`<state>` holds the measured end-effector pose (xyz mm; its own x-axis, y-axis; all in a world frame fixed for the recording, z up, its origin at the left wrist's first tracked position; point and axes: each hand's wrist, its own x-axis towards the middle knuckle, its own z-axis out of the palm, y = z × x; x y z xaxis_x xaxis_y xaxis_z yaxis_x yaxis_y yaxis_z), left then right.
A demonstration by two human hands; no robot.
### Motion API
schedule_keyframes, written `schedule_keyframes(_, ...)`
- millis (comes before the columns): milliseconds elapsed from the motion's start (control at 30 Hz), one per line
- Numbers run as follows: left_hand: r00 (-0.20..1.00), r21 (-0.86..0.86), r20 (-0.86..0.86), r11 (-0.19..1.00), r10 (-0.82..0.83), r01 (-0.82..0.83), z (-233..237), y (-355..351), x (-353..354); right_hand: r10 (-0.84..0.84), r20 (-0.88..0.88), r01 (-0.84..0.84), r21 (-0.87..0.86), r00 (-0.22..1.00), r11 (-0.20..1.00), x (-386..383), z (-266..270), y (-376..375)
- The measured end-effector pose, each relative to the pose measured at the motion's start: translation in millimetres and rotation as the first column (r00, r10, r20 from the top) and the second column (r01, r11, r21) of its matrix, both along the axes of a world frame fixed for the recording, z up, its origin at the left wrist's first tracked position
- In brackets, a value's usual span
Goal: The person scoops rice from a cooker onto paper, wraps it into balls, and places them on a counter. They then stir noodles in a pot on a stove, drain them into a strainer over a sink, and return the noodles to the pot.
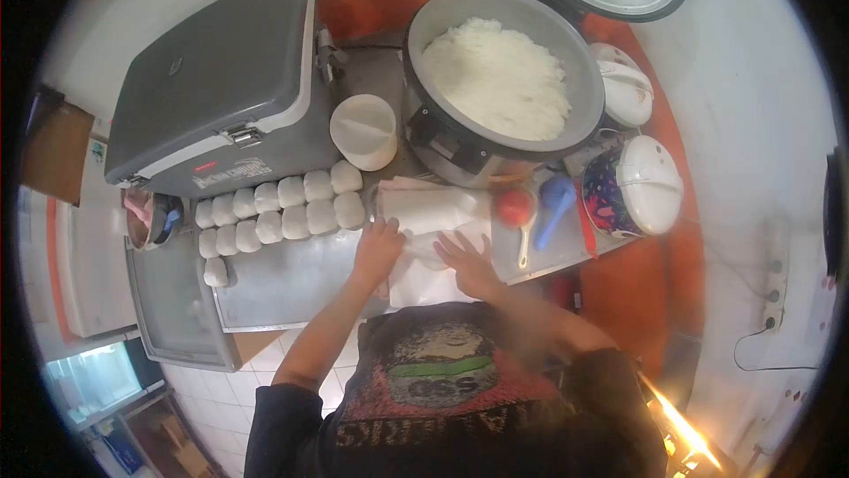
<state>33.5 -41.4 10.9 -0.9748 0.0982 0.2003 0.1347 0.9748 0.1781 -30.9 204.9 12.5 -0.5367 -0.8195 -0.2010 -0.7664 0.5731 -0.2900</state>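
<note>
Two bare hands at the near side of the worktop, both down on white wrapping paper (429, 288), right in front of the body. Left hand (378, 250) at the paper's left edge, fingers bent downward; pinching or merely pressing, impossible to tell. Right hand (466, 264) laid on the paper, fingers spread, nothing visible in its grasp. Apparently a smoothing or folding step; next move likely calling for a steady left hold and an even right sweep. Number of sheets uncertain, edges overlapping.

To the left, one metal tray (283, 288) bearing fifteen white rounded bundles (294, 221): one alone nearest, then seven in a row, then seven more behind. To the right of the paper, one red round item (513, 207), one pale-handled utensil (523, 248) and one blue scoop (554, 201); beyond these, one floral container (610, 191) with a white lid.

Farther back, one white tub (364, 137), one grey cooler box (217, 89) at left, and one large rice cooker (579, 80), lid raised, holding white rice (495, 80).
</note>
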Motion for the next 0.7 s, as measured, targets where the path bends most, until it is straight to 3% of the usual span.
schedule_keyframes(100,0.994,0.317,-0.101,0.946,-0.035,0.066,11,-13,-6,-0.013,0.009,0.013,-0.007,1.0,1.0,1,-1,7)
schedule_keyframes(200,0.996,0.514,0.039,0.856,-0.08,0.049,-32,-29,-3,-0.012,-0.023,0.012,-0.009,1.0,1.0,1,-6,13)
schedule_keyframes(300,0.999,0.509,-0.044,0.859,-0.031,0.049,-35,-33,3,-0.006,-0.039,0.006,-0.017,0.999,1.0,1,-9,20)
schedule_keyframes(400,0.981,0.609,0.055,0.773,0.185,-0.179,-19,-13,0,-0.034,-0.043,0.033,-0.015,0.999,0.999,-1,-10,18)
schedule_keyframes(500,0.971,0.545,0.205,0.81,0.12,-0.216,-37,-21,1,-0.056,0.002,0.056,-0.119,0.998,0.991,1,-7,7)
schedule_keyframes(600,0.858,0.645,0.487,0.596,0.162,-0.479,-37,-17,2,-0.034,-0.005,0.033,-0.066,0.999,0.997,4,-7,8)
schedule_keyframes(700,0.843,0.667,0.521,0.554,0.13,-0.498,-66,-16,13,-0.029,-0.061,0.028,-0.017,0.998,0.999,7,-19,15)
